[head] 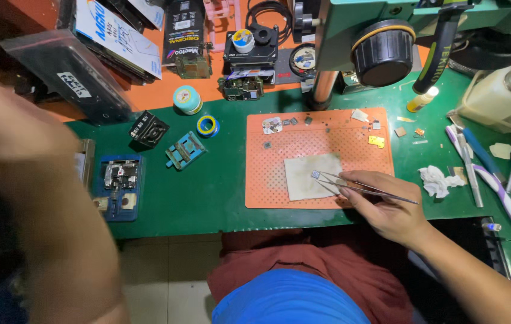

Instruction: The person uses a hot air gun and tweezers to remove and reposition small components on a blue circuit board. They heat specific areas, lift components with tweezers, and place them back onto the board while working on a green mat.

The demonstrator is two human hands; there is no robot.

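Right hand: pinches tweezers, tips gripping a small chip over grey cloth on orange mat (loose chips remain above); left hand blurred, grip indeterminable.

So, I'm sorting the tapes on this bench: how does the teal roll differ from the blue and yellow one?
The teal roll is larger and lies on the orange surface; the blue and yellow roll is smaller and lies on the green mat. The teal roll's top looks closed and pale; the other's centre is open. Both are round, lie flat, and are far from the right hand.
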